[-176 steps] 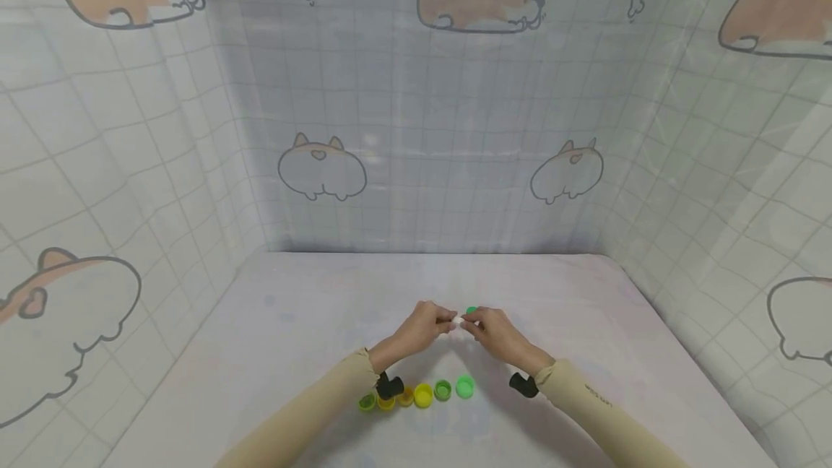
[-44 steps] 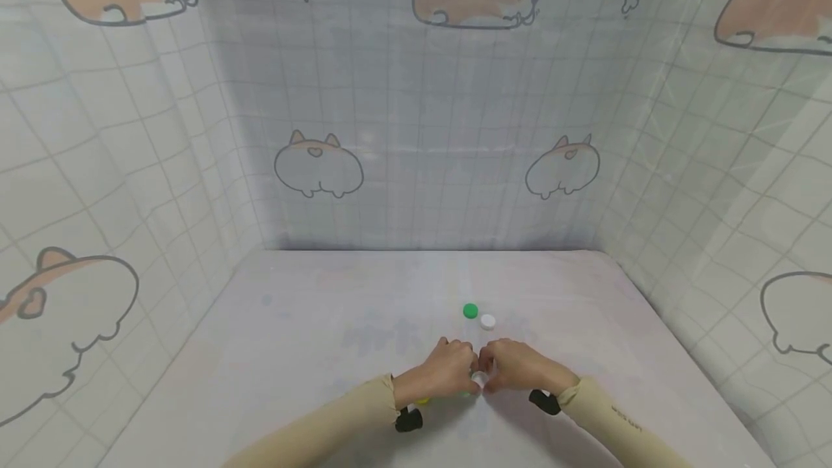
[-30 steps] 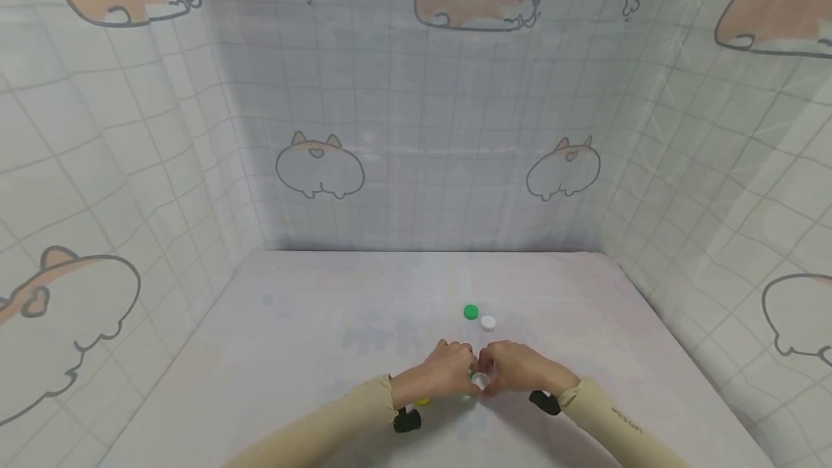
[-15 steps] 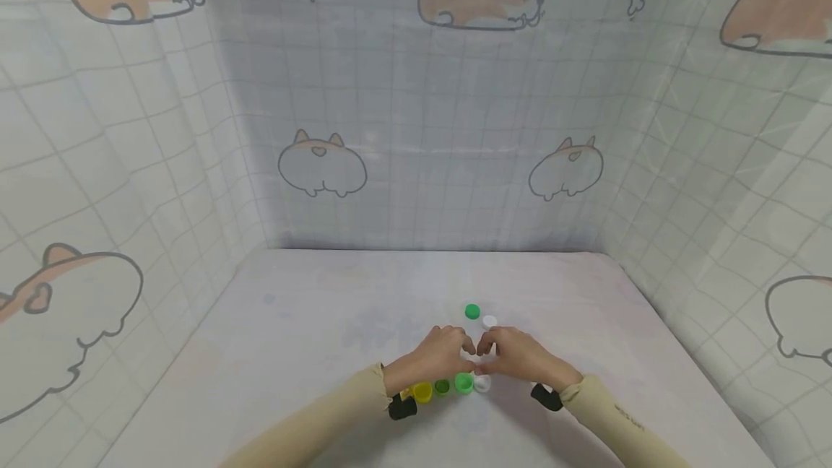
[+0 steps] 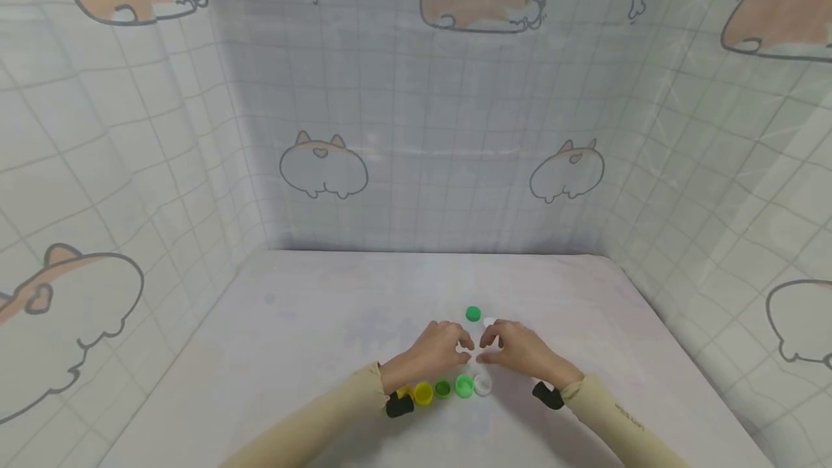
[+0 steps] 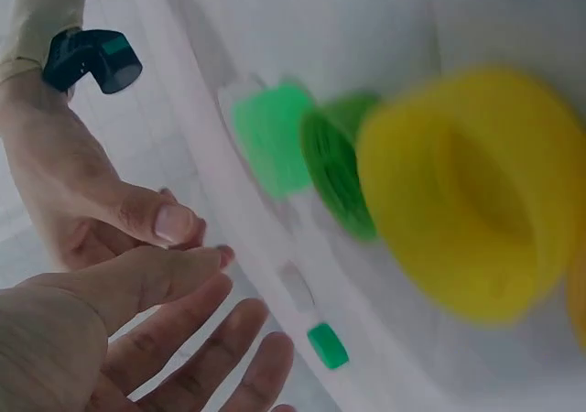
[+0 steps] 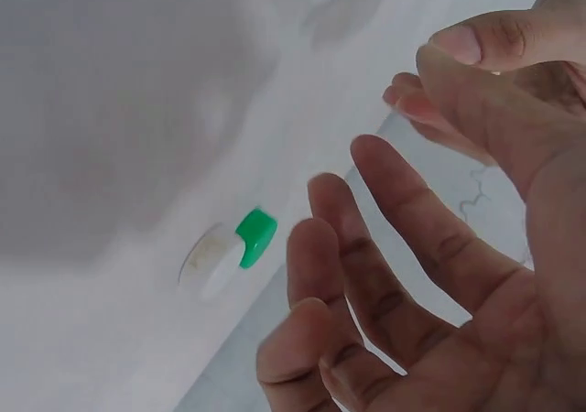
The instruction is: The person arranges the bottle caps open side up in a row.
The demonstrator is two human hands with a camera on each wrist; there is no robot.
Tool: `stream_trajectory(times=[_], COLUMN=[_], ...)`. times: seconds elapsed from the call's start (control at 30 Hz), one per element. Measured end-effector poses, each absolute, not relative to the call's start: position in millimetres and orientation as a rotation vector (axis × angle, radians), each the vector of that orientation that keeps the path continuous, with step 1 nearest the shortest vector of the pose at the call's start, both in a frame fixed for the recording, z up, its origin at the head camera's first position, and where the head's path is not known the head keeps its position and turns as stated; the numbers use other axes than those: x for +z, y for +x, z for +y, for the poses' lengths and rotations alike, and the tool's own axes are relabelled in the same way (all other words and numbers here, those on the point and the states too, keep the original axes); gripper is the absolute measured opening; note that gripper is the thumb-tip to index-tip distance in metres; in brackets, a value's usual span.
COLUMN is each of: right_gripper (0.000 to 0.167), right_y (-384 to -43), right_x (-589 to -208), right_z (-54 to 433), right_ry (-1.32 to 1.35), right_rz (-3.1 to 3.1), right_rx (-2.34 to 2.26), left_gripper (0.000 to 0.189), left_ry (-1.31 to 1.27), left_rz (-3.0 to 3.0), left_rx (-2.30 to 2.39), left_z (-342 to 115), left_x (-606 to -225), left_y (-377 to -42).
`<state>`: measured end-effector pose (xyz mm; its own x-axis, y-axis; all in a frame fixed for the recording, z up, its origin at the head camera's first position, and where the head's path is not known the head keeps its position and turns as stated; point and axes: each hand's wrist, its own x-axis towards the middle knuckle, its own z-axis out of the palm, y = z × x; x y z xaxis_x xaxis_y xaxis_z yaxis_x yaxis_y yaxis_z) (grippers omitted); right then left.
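My left hand (image 5: 427,352) and right hand (image 5: 520,349) hover over the table with loosely bent fingers and nothing between them. Just below them lies a row of bottle caps, hollow side up. At its right end sits a white cap (image 5: 482,385), beside a light green cap (image 5: 464,386), a darker green cap (image 5: 443,388) and a yellow cap (image 6: 476,201). More yellow shows partly hidden by the left wrist. Farther back lie a green cap (image 5: 473,314) and another white cap (image 7: 212,261), which the right hand's fingers partly cover in the head view.
The pale table (image 5: 325,295) is enclosed by hanging curtains (image 5: 416,92) with grid lines and dog drawings. A black wrist camera (image 5: 399,404) sits under the left wrist, and another black camera (image 5: 548,396) under the right.
Both hands earlier held a white cap and brought it to the right end of the row. They have let it go there, risen away from it, and moved slightly apart.
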<state>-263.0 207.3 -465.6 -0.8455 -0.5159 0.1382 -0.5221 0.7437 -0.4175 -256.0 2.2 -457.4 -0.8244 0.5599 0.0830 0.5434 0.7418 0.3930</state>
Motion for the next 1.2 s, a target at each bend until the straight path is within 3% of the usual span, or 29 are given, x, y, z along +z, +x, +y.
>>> stream_trajectory(times=[0.53, 1.2], right_gripper=[0.023, 0.033], right_y=[-294.4, -331.0], right_x=[-455.4, -468.5], right_z=[209.6, 199.1], right_ry=[0.725, 0.613], right_rz=[-2.848, -2.932], right_rx=[0.788, 0.771], left_gripper=[0.015, 0.021], left_ry=[0.756, 0.687], left_rz=[2.901, 2.942], left_rx=[0.750, 0.705], left_z=[-10.1, 20.0], left_x=[-453.4, -455.1], left_y=[-296.5, -330.2])
